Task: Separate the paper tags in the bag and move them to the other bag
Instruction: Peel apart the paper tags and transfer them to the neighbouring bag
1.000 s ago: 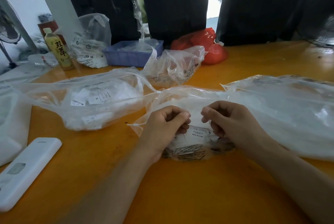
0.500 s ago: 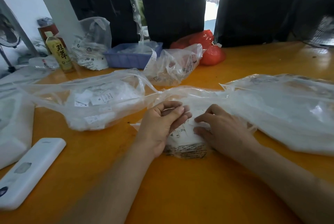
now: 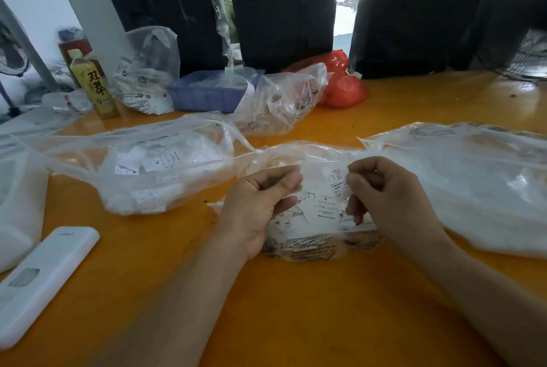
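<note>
A small clear plastic bag (image 3: 322, 245) with black print lies on the orange table (image 3: 296, 307) in front of me, holding several white paper tags (image 3: 324, 210). My left hand (image 3: 260, 207) pinches the bag's film at its left side. My right hand (image 3: 384, 198) has its fingers curled and pinches a white tag (image 3: 337, 181) lifted above the pile. A larger clear bag (image 3: 142, 171) with several loose tags lies to the left, its neck reaching toward my hands.
A big clear bag (image 3: 473, 183) spreads at the right. A white remote-like device (image 3: 38, 281) lies front left. At the back stand a tea bottle (image 3: 94, 85), a blue tray (image 3: 213, 94), more clear bags (image 3: 281, 100) and a red bag (image 3: 340, 82).
My right hand has risen from flat on the bag and now pinches a tag held up. My left hand has shifted slightly left, opening the gap over the tags.
</note>
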Demonstrator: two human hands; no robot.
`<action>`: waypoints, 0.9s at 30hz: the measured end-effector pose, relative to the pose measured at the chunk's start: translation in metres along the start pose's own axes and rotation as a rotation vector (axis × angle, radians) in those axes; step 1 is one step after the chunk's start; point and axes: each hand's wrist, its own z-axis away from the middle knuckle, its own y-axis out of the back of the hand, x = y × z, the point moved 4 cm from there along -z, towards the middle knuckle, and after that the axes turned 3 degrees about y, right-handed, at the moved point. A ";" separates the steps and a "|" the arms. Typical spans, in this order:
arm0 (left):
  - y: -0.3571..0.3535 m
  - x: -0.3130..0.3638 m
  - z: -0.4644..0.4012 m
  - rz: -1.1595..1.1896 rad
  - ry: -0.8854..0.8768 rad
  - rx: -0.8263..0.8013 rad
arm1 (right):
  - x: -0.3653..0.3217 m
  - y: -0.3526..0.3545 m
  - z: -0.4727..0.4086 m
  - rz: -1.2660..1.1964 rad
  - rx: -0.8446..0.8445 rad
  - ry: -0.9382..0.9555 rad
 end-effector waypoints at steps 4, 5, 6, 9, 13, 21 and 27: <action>-0.002 0.000 0.000 0.077 0.001 -0.031 | -0.002 0.003 0.000 -0.213 -0.040 -0.021; -0.003 0.000 0.000 0.093 0.000 -0.040 | -0.003 0.003 0.000 -0.222 -0.042 -0.013; -0.004 0.000 0.000 0.098 -0.004 -0.047 | -0.004 0.003 0.000 -0.211 -0.038 -0.006; -0.004 -0.002 -0.001 0.093 -0.009 -0.048 | -0.005 0.005 0.000 -0.140 -0.016 0.034; -0.004 -0.006 -0.003 0.083 0.002 -0.055 | -0.007 0.006 0.001 -0.140 0.010 0.076; -0.007 -0.005 -0.002 0.059 0.000 -0.095 | -0.005 0.006 -0.001 -0.205 -0.028 0.058; -0.008 -0.008 -0.001 -0.032 0.001 -0.140 | -0.005 0.005 -0.001 -0.172 -0.011 0.060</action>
